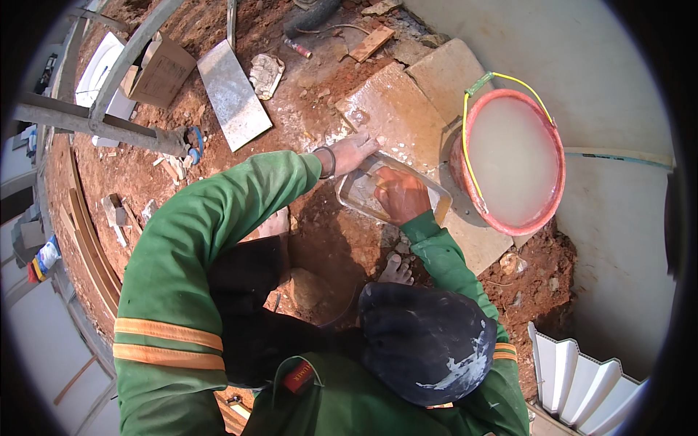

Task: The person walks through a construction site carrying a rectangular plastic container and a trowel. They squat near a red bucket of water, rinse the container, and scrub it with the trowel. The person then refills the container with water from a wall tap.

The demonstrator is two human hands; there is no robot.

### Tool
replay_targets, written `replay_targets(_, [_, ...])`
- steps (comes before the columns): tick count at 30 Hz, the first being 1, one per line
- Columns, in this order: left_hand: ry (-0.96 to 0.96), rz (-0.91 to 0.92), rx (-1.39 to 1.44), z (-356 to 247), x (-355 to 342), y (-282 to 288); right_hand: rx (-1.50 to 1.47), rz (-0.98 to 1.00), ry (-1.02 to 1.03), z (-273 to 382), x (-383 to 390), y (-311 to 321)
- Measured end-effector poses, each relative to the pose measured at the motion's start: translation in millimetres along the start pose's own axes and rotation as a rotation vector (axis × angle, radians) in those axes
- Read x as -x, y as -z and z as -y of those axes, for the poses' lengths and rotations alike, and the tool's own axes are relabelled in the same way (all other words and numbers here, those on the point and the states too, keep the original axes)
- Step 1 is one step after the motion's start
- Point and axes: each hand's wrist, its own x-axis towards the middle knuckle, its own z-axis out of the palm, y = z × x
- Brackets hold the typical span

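A shallow rectangular tub (441, 195) with wet, dirt-smeared sides rests at the edge of pale stone slabs. My left hand (349, 154) grips its far left corner, the fingers closed at the rim. Down inside the tub is my right hand (404, 195), its fingers curled; whatever they hold, if anything, is hidden beneath the hand. To the right stands a round red bucket (460, 156), filled almost to the brim with cloudy greyish water (515, 156). Its yellow wire handle with a green grip (478, 84) leans over the left side.
Wet stone slabs (451, 80) lie beyond the tub, against a grey wall (618, 87). A flat grey tile (234, 94), a cardboard box (161, 71) and metal bars (134, 131) are at the far left. White corrugated sheeting (574, 374) stands at the near right.
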Motion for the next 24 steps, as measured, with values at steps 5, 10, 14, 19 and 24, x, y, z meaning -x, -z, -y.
replay_targets(5, [0.063,0.13,0.004,-3.9,-1.4,7.9,-0.093,0.126,0.19,0.7,27.5,-22.3])
replay_targets(10, [0.002,0.173,-0.103,-35.2,-8.6,12.4,-0.03,0.059,0.044,-19.1,-1.1,3.2])
replay_targets(14, [-0.134,0.072,-0.129,-11.6,-5.5,10.3,-0.014,0.282,0.023,5.0,4.4,1.5])
replay_targets(19, [-0.117,0.107,-0.138,-35.4,-3.5,10.7,0.044,0.165,0.042,-19.3,5.5,3.8])
replay_targets(24, [-0.114,0.059,-0.15,-53.4,-8.3,9.3,0.096,0.172,0.032,-15.4,22.9,5.4])
